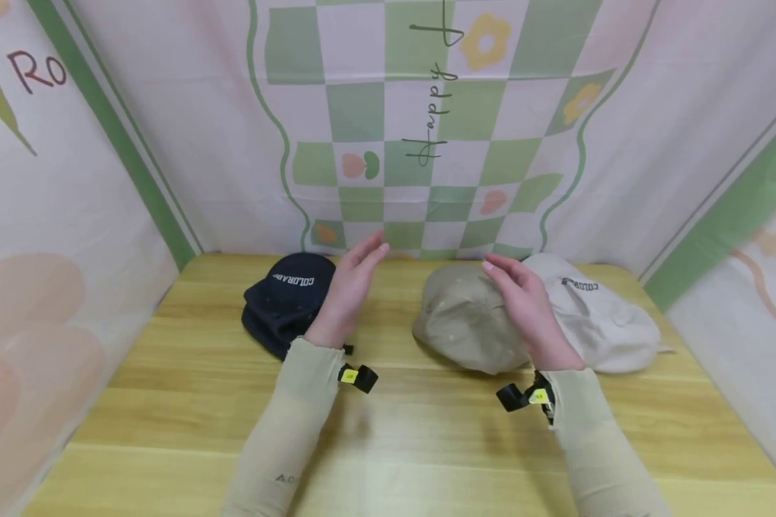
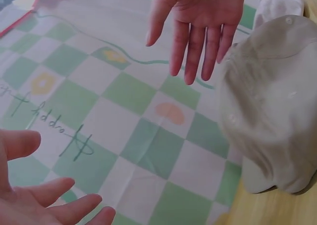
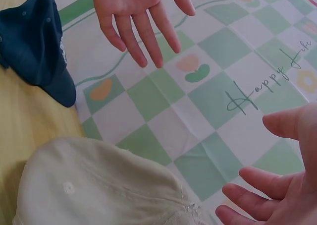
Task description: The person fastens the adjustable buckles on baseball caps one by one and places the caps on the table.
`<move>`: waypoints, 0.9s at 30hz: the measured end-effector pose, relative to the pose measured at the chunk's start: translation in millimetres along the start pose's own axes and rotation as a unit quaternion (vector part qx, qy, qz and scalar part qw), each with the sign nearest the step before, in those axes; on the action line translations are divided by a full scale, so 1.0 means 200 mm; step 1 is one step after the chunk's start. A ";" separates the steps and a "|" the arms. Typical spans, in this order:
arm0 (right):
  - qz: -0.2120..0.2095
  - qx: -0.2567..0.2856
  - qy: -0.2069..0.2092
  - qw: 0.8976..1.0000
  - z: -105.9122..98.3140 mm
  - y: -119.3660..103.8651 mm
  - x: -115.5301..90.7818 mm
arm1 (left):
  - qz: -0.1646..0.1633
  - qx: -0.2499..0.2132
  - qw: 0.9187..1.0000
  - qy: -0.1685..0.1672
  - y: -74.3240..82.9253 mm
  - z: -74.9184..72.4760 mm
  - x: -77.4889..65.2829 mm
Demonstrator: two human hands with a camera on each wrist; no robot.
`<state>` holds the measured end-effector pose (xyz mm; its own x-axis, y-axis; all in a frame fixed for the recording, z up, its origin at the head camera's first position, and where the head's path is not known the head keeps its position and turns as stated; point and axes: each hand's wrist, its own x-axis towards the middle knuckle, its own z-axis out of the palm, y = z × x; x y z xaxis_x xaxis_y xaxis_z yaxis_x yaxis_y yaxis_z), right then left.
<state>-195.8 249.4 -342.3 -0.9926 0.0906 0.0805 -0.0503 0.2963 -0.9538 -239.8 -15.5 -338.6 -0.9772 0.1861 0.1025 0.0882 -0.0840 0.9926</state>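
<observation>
Both hands hover above the table with palms facing each other and fingers extended, holding nothing. In the head view my left hand (image 1: 348,291) is nearest the navy cap (image 1: 291,294), which bears white COLORADO lettering, and covers part of its right side. My right hand (image 1: 527,305) is in front of the khaki cap (image 1: 465,319) and the off-white cap (image 1: 601,316), hiding where they meet. From the right wrist view, the fingers of my right hand (image 3: 277,195) show spread apart, with the khaki cap (image 3: 99,185) beside them.
The three caps lie along the back of a wooden table (image 1: 414,445). Behind it hangs a cloth backdrop (image 1: 414,108) with green checks, flowers and writing. Cloth side walls (image 1: 52,287) flank the table. Each wrist wears a black strap-on camera (image 1: 365,378).
</observation>
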 end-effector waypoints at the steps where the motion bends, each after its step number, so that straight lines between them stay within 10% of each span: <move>1: -0.001 0.002 -0.001 1.000 0.00 0.00 0.00 | 0.005 0.000 1.000 0.004 0.01 -0.01 0.00; 27: -0.016 0.104 -0.037 0.994 0.14 -0.03 0.03 | 0.033 0.039 0.996 0.072 0.05 -0.29 -0.01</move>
<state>-204.9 221.2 -345.2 -0.9951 0.0110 0.0980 -0.0965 0.0951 -0.9908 -247.4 -73.4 -332.9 -0.9858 0.0401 0.1632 0.1627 -0.0142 0.9866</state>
